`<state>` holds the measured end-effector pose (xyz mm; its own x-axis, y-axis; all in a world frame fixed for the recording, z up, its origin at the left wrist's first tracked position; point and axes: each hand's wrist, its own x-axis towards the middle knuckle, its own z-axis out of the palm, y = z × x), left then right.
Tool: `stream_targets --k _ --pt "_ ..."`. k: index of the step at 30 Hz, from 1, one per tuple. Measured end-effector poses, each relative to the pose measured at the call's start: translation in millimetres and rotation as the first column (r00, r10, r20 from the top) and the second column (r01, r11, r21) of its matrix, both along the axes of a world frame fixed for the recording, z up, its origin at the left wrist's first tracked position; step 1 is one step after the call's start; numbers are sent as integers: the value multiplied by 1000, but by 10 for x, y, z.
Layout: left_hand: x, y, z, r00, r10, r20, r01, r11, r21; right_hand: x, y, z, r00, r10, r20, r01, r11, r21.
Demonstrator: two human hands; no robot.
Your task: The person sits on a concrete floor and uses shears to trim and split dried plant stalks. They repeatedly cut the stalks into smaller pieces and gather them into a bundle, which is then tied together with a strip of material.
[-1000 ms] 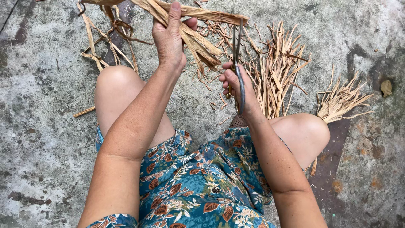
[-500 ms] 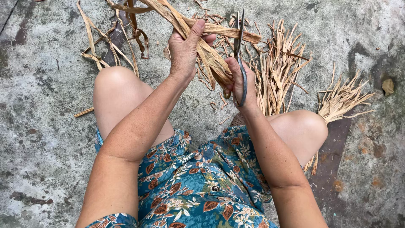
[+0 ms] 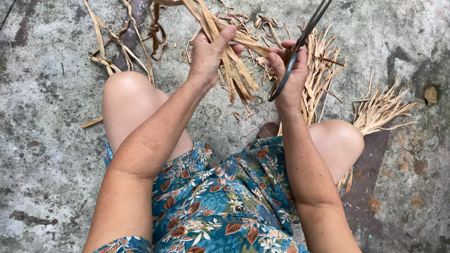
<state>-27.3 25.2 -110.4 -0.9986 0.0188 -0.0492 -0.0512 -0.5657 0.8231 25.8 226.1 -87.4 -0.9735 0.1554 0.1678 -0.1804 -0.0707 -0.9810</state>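
Hands: two, left hand [image 3: 208, 56] gripping one bundle of dried leaf strips [image 3: 234, 61], right hand [image 3: 290, 70] closed round one pair of scissors [image 3: 295, 51]; two loose piles [image 3: 379, 107] on floor [image 3: 47, 117].

Dry tan leaf strips [image 3: 234, 65] bunched beside dark scissors [image 3: 293, 56].

The floor [image 3: 56, 154] is rough grey concrete, stained dark in patches. Loose dried leaf strips [image 3: 110, 51] lie at upper left, a fan of cut strips [image 3: 382, 110] at right, small scraps [image 3: 243, 115] in the centre, and a pale stone [image 3: 430, 95] far right.
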Motion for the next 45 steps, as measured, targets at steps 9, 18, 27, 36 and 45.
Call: stream_targets --k 9,18,27,36,45 --pt "-81 27 -153 996 16 -83 -9 996 86 63 -81 -63 978 66 200 -56 997 -55" --pt "-127 -74 10 992 115 -55 -114 993 15 225 -88 -83 986 143 79 -162 921 355" --pt "-1 324 -276 999 -15 30 8 973 229 265 -480 -159 925 145 351 -285 876 388" --pt "-484 -302 -71 983 180 24 -181 978 107 451 -431 -463 807 327 492 -544 736 403" --pt "-651 -609 -32 973 217 -73 -214 975 52 620 -331 -605 561 309 768 -812 384 439"
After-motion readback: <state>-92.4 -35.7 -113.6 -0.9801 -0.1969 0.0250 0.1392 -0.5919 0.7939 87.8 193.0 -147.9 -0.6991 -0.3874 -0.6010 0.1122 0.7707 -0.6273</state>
